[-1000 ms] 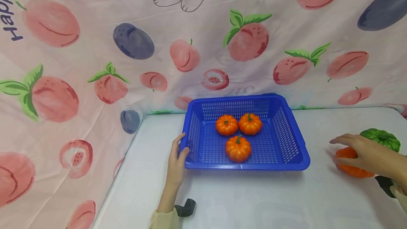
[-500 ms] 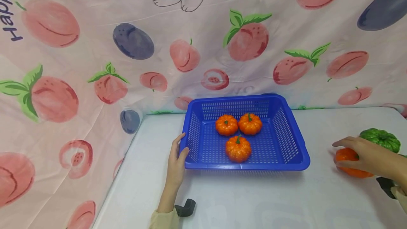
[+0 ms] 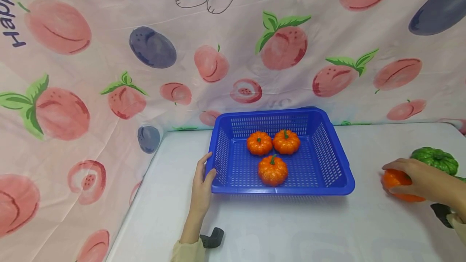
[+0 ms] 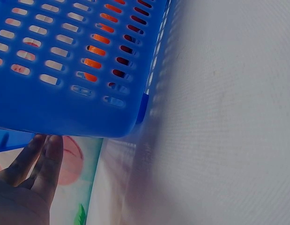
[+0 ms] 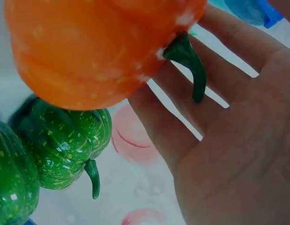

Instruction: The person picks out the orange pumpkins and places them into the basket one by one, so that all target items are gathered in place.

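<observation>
At the right of the head view, my right hand (image 3: 426, 179) grips an orange toy pumpkin (image 3: 395, 178), fingers over its far side and thumb on the near side. In the right wrist view this pumpkin's dark green stem (image 5: 191, 65) points toward the palm. My left hand (image 3: 201, 191) holds the left rim of a blue plastic basket (image 3: 276, 191), thumb at the rim and fingertips beneath it in the left wrist view. Three orange pumpkins (image 3: 273, 171) lie inside the basket, two at the back and one in front.
A green pumpkin (image 3: 437, 159) sits just behind the right hand. Another green pumpkin (image 5: 13, 173) shows beside it in the right wrist view. The white table (image 3: 291, 229) meets a fruit-printed cloth (image 3: 233, 72) at the back and left.
My right hand's fingers have lowered and closed around the orange pumpkin, which has shifted slightly. The left hand and basket have stayed still.
</observation>
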